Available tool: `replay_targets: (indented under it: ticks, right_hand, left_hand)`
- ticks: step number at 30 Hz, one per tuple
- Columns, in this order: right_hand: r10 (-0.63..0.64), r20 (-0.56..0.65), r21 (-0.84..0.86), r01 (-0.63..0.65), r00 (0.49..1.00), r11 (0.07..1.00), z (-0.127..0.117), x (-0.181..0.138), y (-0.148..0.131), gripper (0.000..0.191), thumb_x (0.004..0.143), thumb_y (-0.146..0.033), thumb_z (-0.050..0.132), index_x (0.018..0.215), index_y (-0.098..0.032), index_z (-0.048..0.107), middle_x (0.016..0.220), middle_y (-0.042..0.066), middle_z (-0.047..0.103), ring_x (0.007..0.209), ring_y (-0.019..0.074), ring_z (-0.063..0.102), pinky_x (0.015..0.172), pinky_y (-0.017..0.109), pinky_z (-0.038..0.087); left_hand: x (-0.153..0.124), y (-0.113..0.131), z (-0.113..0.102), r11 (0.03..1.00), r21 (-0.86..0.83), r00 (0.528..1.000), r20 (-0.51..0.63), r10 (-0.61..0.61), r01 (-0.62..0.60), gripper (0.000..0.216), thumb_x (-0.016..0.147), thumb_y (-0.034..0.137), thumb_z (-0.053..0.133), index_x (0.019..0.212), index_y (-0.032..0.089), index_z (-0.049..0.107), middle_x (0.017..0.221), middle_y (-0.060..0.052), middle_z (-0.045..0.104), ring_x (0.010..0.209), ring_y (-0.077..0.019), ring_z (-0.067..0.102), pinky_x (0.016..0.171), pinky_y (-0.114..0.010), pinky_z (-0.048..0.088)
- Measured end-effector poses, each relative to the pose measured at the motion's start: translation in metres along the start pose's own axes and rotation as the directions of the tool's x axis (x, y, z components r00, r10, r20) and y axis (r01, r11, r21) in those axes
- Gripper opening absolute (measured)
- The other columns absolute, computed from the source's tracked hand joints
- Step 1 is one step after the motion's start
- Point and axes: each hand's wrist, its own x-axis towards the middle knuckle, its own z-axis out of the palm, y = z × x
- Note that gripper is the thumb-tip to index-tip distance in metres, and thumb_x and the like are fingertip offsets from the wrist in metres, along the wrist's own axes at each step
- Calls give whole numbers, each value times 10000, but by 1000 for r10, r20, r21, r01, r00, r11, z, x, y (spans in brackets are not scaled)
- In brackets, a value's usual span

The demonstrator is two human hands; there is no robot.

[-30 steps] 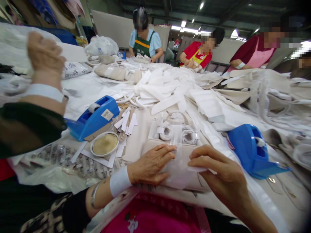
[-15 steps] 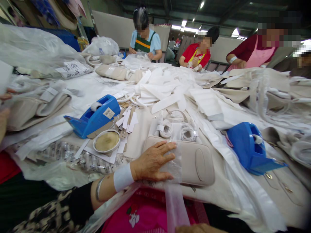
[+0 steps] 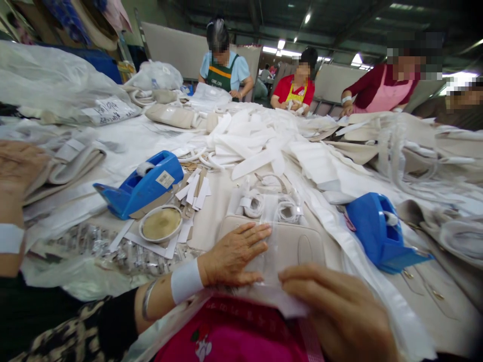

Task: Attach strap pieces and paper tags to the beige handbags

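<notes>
A beige bag (image 3: pixel 279 246) lies flat before me, with two white-wrapped coils (image 3: pixel 252 206) along its far edge. Over its middle runs a translucent white strip (image 3: pixel 269 211). My left hand (image 3: pixel 234 254) rests flat on the bag, fingers stretched and apart, pressing the strip at its left side. Large and somewhat blurred at the front right, my right hand (image 3: pixel 339 311) has its fingers curled by the strip's near end, which it grips at the bag's near edge. Its thumb is hidden.
Blue tape dispensers (image 3: pixel 145 183) stand left and right. A round dish (image 3: pixel 160 223) lies by paper slips (image 3: pixel 196 188). White strips (image 3: pixel 252 146) pile up behind the bag. Another person's hand (image 3: pixel 22 161) reaches in at left; several people work across the table.
My right hand has risen from the bottom edge toward the bag, bringing the strip's near end up with it. My left hand stays on the bag. The neighbour's hand at left has moved further in.
</notes>
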Motion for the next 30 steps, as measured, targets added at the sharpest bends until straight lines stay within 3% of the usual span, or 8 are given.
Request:
replay_targets:
  ticks: [2, 4, 10, 16, 22, 30]
  right_hand:
    - [85, -128, -8, -86, 988, 996, 4, 26, 31, 180, 883, -108, 557, 835, -253, 652, 870, 10, 705, 771, 141, 663, 693, 244, 506]
    - [164, -180, 17, -164, 970, 986, 14, 47, 59, 137, 858, -154, 617, 754, -234, 655, 838, 21, 689, 789, 169, 644, 731, 281, 495]
    - [316, -73, -44, -319, 946, 947, 44, 60, 103, 240, 842, -175, 601, 608, -204, 557, 664, 1, 571, 683, 165, 537, 658, 284, 405]
    - [392, -87, -70, -398, 916, 915, 52, 56, 112, 273, 831, -191, 603, 584, -201, 487, 637, -25, 516, 622, 139, 485, 599, 266, 336]
    - [374, -86, -44, -378, 924, 925, 51, 59, 113, 309, 848, -167, 589, 575, -197, 447, 655, -26, 487, 620, 132, 471, 608, 272, 330]
    - [304, -154, 159, -280, 940, 947, 45, 55, 108, 195, 859, -156, 616, 669, -195, 597, 725, -1, 570, 706, 147, 549, 669, 272, 409]
  left_hand:
    - [1, 1, 0, 1000, -1, 1000, 3, 1, -1, 537, 809, 439, 608, 1234, 132, 492, 1521, -175, 348, 1458, -284, 221, 1209, -466, 165]
    - [2, 2, -1, 1000, -9, 1000, -6, -12, 12, 587, 795, 418, 613, 1284, 132, 460, 1496, -167, 383, 1433, -284, 274, 1208, -461, 175]
    - [3, 3, -3, 998, -33, 999, -20, -48, 47, 458, 753, 391, 648, 1121, 154, 511, 1325, -143, 530, 1320, -289, 421, 1198, -460, 227]
    - [1, 1, -8, 994, -97, 999, -16, -49, 48, 502, 745, 288, 612, 1192, 141, 437, 1335, -157, 500, 1361, -273, 370, 1215, -451, 210]
    - [1, 0, -9, 989, -148, 997, -71, -40, 29, 466, 776, 179, 515, 1221, 137, 381, 1264, -141, 527, 1314, -244, 421, 1202, -431, 266]
    - [0, -4, -3, 978, -205, 993, -98, -59, 38, 397, 844, 131, 486, 1217, 188, 365, 1281, -117, 546, 1382, -212, 374, 1192, -441, 290]
